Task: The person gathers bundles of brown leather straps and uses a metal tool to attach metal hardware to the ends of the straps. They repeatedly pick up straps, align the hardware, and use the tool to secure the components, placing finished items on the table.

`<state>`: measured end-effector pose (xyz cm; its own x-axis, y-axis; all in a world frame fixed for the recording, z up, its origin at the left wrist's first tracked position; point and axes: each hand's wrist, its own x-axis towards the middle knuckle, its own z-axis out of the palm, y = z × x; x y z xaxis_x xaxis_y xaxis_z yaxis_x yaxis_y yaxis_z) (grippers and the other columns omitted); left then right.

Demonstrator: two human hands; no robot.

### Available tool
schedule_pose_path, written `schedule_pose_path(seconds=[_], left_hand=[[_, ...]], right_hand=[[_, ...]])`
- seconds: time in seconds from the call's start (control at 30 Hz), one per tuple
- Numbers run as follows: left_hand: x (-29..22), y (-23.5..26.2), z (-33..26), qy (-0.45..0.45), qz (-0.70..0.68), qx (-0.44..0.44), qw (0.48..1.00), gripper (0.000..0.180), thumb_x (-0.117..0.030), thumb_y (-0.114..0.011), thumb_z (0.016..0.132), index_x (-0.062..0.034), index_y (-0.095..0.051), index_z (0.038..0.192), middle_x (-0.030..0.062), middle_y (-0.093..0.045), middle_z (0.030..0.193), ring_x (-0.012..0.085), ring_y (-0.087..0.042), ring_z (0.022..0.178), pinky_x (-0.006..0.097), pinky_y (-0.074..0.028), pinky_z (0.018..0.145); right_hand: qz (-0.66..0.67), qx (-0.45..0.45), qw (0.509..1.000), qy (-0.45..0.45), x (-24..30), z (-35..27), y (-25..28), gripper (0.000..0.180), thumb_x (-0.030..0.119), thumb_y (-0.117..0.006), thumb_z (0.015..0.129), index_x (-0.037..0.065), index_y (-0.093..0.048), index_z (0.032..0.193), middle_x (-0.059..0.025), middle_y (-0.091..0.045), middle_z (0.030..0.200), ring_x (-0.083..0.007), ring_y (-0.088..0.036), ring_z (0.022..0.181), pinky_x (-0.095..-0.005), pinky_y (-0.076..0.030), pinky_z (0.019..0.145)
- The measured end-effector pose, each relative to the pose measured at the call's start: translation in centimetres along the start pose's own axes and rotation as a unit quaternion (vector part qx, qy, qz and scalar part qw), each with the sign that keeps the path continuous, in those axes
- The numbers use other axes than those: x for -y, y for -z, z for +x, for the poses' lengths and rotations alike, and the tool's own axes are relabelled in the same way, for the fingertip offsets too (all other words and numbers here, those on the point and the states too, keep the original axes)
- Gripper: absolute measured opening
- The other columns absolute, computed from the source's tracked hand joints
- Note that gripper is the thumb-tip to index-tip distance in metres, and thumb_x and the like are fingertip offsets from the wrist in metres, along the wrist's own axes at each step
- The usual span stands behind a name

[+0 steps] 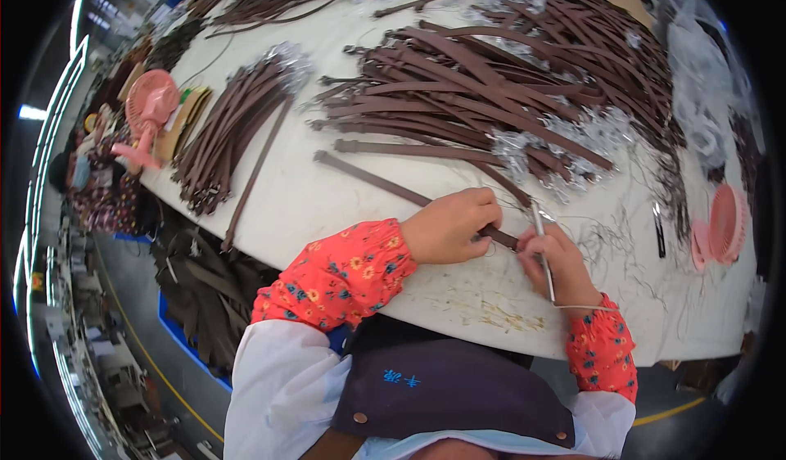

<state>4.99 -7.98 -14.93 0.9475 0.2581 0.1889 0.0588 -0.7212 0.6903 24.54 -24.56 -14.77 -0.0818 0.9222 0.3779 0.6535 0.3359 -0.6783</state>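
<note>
My left hand [455,227] is closed round a flat brown strap [372,180], whose long part runs out to the far left over the table. The strap's short end [501,236] sticks out of my fist toward my right hand [560,262]. My right hand is closed on a slim silver pen-like tool [544,273], which stands slantwise between the fingers. From the tool's lower end a thin cord [577,306] runs right over the wrist. The right fingertips are at the strap's end; whether they pinch it I cannot tell.
A large pile of brown straps [458,83] with clear plastic wrap lies beyond my hands. Another strap bundle [233,128] lies at left near a pink fan [151,104]. At right are black-handled snips [659,231], thread scraps [610,247] and a second pink fan [725,223].
</note>
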Motion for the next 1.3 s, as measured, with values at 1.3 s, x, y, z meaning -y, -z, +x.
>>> schedule_pose_path(seconds=[1.3], left_hand=[[-0.4, -2.0, 0.7, -0.105, 0.032, -0.042, 0.993, 0.020, -0.009, -0.074, 0.084, -0.0093, -0.069, 0.103, 0.0049, -0.061, 0.092, 0.0249, -0.064, 0.083, 0.035, -0.053, 0.069]], right_hand=[[0.465, -0.231, 0.818, -0.246, 0.6, 0.7, 0.6, 0.035, 0.036, -0.036, 0.111, 0.003, -0.048, 0.110, -0.0060, -0.057, 0.065, -0.0134, -0.057, 0.051, -0.0469, -0.060, 0.084]])
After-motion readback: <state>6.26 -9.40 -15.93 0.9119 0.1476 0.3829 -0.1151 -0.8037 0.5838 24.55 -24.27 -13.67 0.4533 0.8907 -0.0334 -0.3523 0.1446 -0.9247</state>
